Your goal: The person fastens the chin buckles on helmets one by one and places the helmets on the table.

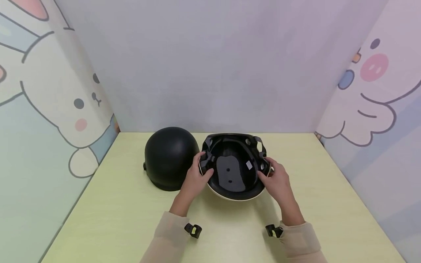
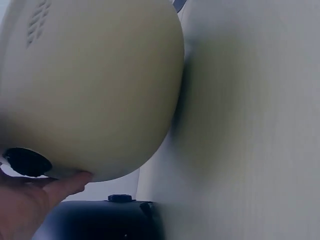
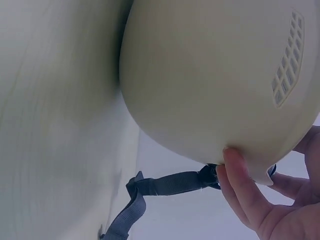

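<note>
- Nearest, two sleeved forearms [image 1: 172, 230] reach over the counter [image 1: 108, 226] and angle inward; level, evenly matched wrists would serve best here, since one side lagging could tip the load.
- The left hand [image 1: 197, 175] grips the left side of the pale helmet [image 1: 230, 171], thumb at the inner edge, fingers [image 2: 70, 185] against the outer shell.
- The right hand [image 1: 277, 180] mirrors it, thumb inside and fingers closed on the opposite side — a balanced hold, best kept firm without squeezing the rim.
- The pale helmet sits between both hands, hollow side turned up and toward the person, a small white label [image 1: 249, 165] showing inside. Its underside is close to the counter, though whether it touches is hard to tell.
- A chin strap [image 3: 170, 183] hangs loose beside the right fingers in the right wrist view; it is worth keeping clear so it does not snag.
- Just beside the left hand, a black helmet [image 1: 171, 157] rests dome up on the counter — any leftward move probably wants some clearance there.
- Farthest back, a plain pale wall [image 1: 213, 73] rises behind the counter.
</note>
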{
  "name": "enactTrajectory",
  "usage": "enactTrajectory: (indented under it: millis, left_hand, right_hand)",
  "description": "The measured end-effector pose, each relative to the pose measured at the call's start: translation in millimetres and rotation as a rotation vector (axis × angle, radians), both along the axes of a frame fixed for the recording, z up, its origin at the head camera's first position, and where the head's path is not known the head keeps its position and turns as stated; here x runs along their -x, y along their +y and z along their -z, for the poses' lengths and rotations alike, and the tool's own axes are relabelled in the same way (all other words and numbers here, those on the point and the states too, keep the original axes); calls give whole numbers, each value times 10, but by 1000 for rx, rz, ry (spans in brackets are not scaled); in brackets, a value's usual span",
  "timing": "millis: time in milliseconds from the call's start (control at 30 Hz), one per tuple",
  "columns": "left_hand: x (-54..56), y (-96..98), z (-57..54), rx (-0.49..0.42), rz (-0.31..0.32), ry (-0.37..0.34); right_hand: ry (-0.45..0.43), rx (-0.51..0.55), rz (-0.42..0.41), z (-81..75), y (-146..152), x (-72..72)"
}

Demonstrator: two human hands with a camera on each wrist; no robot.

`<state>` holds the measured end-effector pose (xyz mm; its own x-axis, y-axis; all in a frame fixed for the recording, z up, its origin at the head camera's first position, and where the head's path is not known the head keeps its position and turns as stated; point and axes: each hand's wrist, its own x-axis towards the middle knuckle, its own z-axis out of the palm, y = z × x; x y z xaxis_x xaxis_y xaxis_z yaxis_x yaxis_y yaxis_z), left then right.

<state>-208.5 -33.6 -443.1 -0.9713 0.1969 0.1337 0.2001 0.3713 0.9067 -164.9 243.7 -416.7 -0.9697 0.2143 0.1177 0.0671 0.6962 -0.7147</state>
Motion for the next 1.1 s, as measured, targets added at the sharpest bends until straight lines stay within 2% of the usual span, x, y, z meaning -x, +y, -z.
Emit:
enactTrajectory:
  millis: [233, 467, 567, 667, 900, 1000, 1100]
  left_hand:
    - [45, -29, -135, 101, 40, 37]
    - [133, 18, -459, 353, 80, -8]
    - [161, 53, -551, 443, 100, -7]
    - [187, 79, -573, 504, 98, -1]
    - [204, 93, -524, 589, 39, 3]
    - [196, 87, -522, 570, 21, 27]
    - [183, 70, -526, 487, 11, 86]
  right_hand:
    - [17, -1, -11, -57, -38, 6]
    - [17, -12, -20, -51, -50, -1]
    - [14, -6, -30, -40, -53, -7]
    - [10, -4, -34, -32, -54, -14]
    - [0, 4, -34, -43, -50, -36]
    - [4, 5, -37, -51, -49, -37]
    - [3, -2, -36, -58, -46, -46]
